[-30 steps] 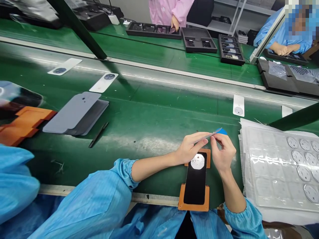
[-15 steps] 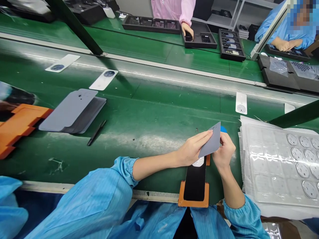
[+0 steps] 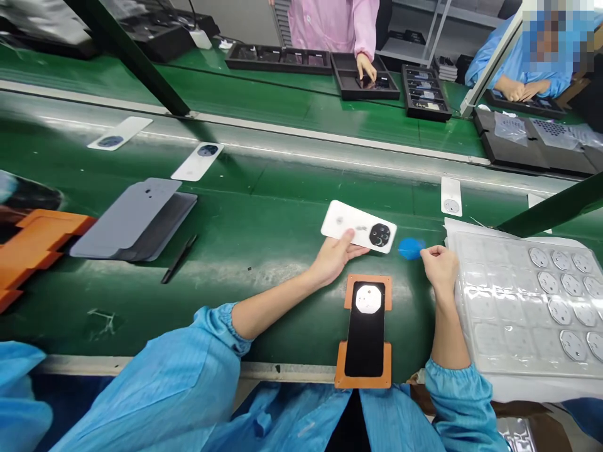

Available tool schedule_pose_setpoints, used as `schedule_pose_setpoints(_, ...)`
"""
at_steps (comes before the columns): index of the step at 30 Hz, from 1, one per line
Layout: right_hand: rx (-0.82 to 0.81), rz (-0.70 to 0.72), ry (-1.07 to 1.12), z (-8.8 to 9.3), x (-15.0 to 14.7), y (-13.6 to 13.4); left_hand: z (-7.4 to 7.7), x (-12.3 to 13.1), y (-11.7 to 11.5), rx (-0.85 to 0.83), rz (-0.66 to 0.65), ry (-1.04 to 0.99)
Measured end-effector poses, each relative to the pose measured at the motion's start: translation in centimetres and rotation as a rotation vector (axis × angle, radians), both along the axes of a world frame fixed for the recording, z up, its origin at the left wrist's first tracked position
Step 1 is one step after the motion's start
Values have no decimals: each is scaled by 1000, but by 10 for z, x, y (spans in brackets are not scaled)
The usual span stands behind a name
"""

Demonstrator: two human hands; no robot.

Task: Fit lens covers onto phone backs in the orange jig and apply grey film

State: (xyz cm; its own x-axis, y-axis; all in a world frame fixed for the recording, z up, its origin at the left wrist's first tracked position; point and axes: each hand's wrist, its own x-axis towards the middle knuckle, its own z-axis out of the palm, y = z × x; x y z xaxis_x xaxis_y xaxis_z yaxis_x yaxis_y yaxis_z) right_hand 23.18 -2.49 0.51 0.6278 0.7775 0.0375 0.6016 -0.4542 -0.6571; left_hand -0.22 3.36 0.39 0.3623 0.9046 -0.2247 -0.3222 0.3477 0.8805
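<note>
At the near edge of a green bench [image 3: 292, 342] lay an orange fixture [image 3: 388, 365], the landmark here. It cradled a black slab [image 3: 364, 345] with a white disc [image 3: 368, 299] at its far end. To the fixture's right was a clear tray [image 3: 499, 342], partly filled with similar discs [image 3: 573, 346].

Just beyond the fixture, towards its left, the left hand [image 3: 333, 256] gripped a white panel [image 3: 342, 216] by its near edge, thumb on top; the panel's black camera circle [image 3: 379, 235] faced up. Beyond the fixture to its right, the right hand [image 3: 441, 267] pinched a piece of blue film [image 3: 411, 248], just beside the panel but apart from it.

The step in hand seemed to be parting film from panel; the next move would call for freeing the right fingers of film without letting it touch the panel.

Farther off, left of the fixture, lay a black pen-like tool [image 3: 179, 258] and grey sheets [image 3: 127, 216]. Farthest, beyond the fixture, a co-worker's hand [image 3: 366, 68] reached into a black tray [image 3: 347, 85].
</note>
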Motion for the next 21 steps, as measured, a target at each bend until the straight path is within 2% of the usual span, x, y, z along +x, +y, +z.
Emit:
schedule_pose_setpoints(2, -48, 3, -36, 0, 13, 1, 6, -13, 4, 34, 15, 23)
schedule_pose_setpoints(4, -26, 6, -62, 7, 14, -5, 15, -29, -1, 139, -15, 122)
schedule_pose_setpoints(7, 119, 48, -28, 26, -2, -28, 32, -53, -21, 452, -152, 449)
schedule_pose_setpoints(9, 269, 242, 17, 39, -19, -50, 40, -66, -39, 814, -313, 644)
schedule_pose_setpoints(11, 379, 577, -33, 45, -36, -72, 43, -71, -58, 1218, -438, 771)
schedule_pose_setpoints(13, 434, 864, -180, 40, -49, -90, 39, -70, -76, 1518, -461, 898)
schedule_pose_setpoints(14, 443, 942, -262, 35, -53, -98, 35, -67, -84, 1607, -449, 969)
schedule_pose_setpoints(16, 435, 1001, -394, 22, -57, -109, 26, -61, -96, 1701, -430, 1063)
schedule_pose_setpoints(18, 406, 1022, -477, 10, -58, -115, 17, -58, -104, 1728, -422, 1097)
schedule_pose_setpoints(21, 397, 1042, -550, 3, -56, -117, 7, -58, -107, 1720, -422, 1098)
